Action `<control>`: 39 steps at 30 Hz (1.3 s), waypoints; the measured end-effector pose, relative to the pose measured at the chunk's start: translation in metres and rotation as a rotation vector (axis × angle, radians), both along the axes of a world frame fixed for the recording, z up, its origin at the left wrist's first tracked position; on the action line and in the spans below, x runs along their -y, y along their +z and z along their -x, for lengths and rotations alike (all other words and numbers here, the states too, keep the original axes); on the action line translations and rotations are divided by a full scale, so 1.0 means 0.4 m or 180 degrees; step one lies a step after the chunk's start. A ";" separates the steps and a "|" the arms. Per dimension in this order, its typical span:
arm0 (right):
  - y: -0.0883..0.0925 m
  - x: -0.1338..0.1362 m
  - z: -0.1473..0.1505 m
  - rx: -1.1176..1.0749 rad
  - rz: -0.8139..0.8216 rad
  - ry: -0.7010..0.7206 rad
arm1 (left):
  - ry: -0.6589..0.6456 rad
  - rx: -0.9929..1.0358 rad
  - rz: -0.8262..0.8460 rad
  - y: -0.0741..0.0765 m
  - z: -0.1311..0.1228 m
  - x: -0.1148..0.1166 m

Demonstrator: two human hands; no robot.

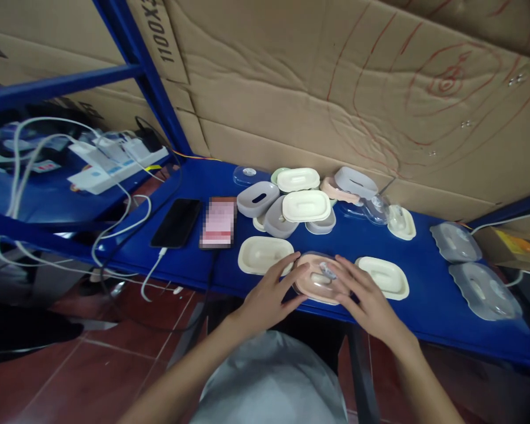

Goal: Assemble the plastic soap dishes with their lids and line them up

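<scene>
A pink soap dish with a clear lid sits at the near edge of the blue shelf, between my hands. My left hand curls round its left side, fingertips on the lid's rim. From the right, my right hand grips the same dish, fingers on top and thumb at the near side. Partly behind my left fingers lies a cream oval tray. Another cream tray lies just right of my right hand.
Behind stand grey oval pieces, cream trays and clear lids in a loose pile. Two phones lie left, one on a white cable. Lidded grey boxes stand right. A cardboard wall closes the back.
</scene>
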State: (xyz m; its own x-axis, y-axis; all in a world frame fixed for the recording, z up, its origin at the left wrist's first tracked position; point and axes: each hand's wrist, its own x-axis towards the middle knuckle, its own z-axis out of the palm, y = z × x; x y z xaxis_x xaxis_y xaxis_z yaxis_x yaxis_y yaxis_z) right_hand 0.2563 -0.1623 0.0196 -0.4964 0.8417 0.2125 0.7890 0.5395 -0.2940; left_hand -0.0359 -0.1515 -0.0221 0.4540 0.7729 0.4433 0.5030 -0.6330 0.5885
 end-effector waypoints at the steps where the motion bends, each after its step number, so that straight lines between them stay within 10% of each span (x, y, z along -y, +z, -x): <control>1: -0.009 0.011 0.014 0.0063 -0.0115 0.0018 | -0.0026 0.0002 -0.0022 -0.001 0.001 -0.001; 16: -0.039 0.002 0.025 0.0171 -0.0418 0.0235 | 0.0006 -0.0093 -0.0401 0.001 0.004 -0.005; 27: -0.012 -0.105 -0.059 0.0439 -0.0969 -0.1012 | 0.1165 -0.1042 -0.0427 0.005 0.089 0.029; 39: -0.108 0.142 -0.222 0.0464 -0.0501 -0.1381 | 0.0331 -0.1078 -0.0430 0.032 0.042 0.052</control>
State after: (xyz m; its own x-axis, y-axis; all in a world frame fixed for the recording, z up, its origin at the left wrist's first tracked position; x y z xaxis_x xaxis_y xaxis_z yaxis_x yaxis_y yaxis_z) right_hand 0.3450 -0.2191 -0.0236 -0.1406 0.9409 0.3082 0.9780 0.1805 -0.1050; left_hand -0.0529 -0.1722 -0.0093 0.5146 0.7673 0.3827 0.7202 -0.6290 0.2926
